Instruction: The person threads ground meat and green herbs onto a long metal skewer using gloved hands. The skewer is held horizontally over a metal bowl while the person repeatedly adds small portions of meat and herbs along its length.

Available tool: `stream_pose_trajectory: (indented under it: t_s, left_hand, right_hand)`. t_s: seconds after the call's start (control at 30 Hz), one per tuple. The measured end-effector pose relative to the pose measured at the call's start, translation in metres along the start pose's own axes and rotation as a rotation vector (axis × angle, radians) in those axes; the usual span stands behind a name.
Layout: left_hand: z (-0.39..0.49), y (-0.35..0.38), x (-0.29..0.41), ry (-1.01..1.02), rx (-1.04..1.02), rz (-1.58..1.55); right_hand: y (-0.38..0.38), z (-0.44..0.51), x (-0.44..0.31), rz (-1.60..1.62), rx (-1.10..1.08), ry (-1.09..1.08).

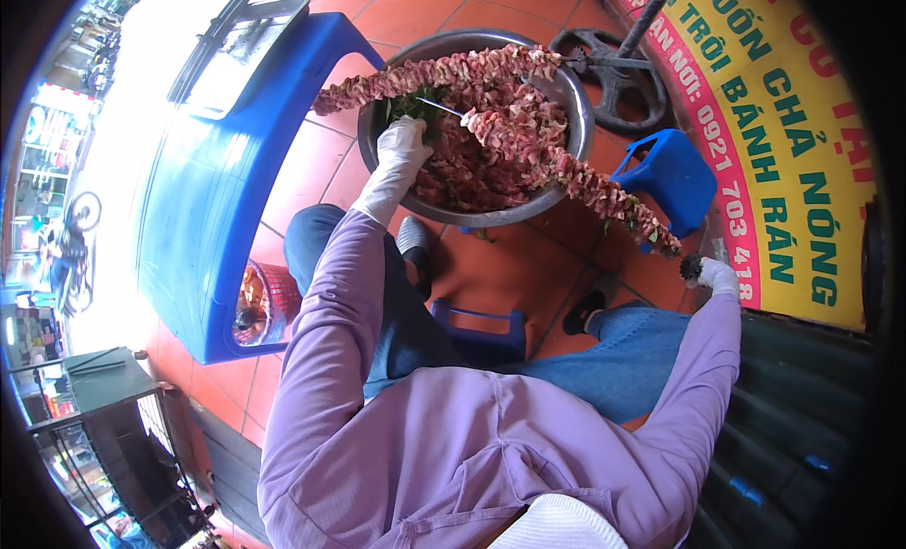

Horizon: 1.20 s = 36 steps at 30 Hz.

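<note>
My right hand (716, 276), in a white glove, grips the toothed-wheel end of a long metal skewer (559, 161) packed with meat slices and bits of green leaf. This skewer slants over a steel basin (582, 124), and its bare tip shows beyond the meat. Inside the basin lies a heap of sliced raw meat (467, 170). At the basin's left side, my gloved left hand (402, 147) reaches to green leaves (417, 105); whether its hidden fingertips pinch any I cannot tell. A second loaded skewer (439, 71) spans the top of the basin.
To my left stands a blue plastic table (205, 230) with a metal tray (244, 50). A red basket (279, 294) is under it. On the right are a blue stool (672, 177), a black metal wheel base (623, 89) and a sign (778, 124) bearing writing. Another stool (488, 326) sits between my legs.
</note>
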<state>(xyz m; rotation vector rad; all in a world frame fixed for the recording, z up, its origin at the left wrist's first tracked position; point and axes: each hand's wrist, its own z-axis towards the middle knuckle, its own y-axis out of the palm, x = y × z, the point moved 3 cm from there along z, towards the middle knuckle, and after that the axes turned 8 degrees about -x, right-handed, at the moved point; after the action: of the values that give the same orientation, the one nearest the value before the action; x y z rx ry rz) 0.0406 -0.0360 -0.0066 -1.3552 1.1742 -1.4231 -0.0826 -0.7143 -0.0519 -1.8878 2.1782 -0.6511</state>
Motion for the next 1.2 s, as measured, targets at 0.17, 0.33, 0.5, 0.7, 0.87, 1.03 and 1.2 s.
stream_pose_trajectory:
  t_s: [0.17,0.33,0.5,0.7,0.87,1.03,1.2]
  left_hand:
    - [0.005,0.005,-0.012,-0.09,-0.064,-0.212]
    - [0.0,-0.013,-0.021,-0.18,0.204,-0.398]
    - [0.011,-0.003,-0.022,-0.106,0.175,-1.288]
    - [0.006,-0.018,-0.002,-0.094,0.108,-1.667]
    - [0.003,-0.03,0.002,-0.117,0.135,-1.685]
    - [0.0,-0.03,0.003,-0.037,0.288,-1.697]
    - [-0.003,-0.033,0.003,-0.037,0.286,-1.741]
  right_hand:
    - [0.003,0.006,0.014,-0.036,0.078,-0.064]
    - [-0.001,0.007,0.0,0.045,-0.028,-0.007]
    - [0.003,0.012,0.012,-0.002,0.003,-0.024]
    - [0.008,0.013,0.009,0.015,-0.013,-0.035]
    - [0.007,0.013,0.009,0.03,-0.017,-0.038]
    - [0.007,0.016,0.009,0.046,-0.021,-0.051]
    - [0.005,0.017,0.009,0.071,-0.025,-0.063]
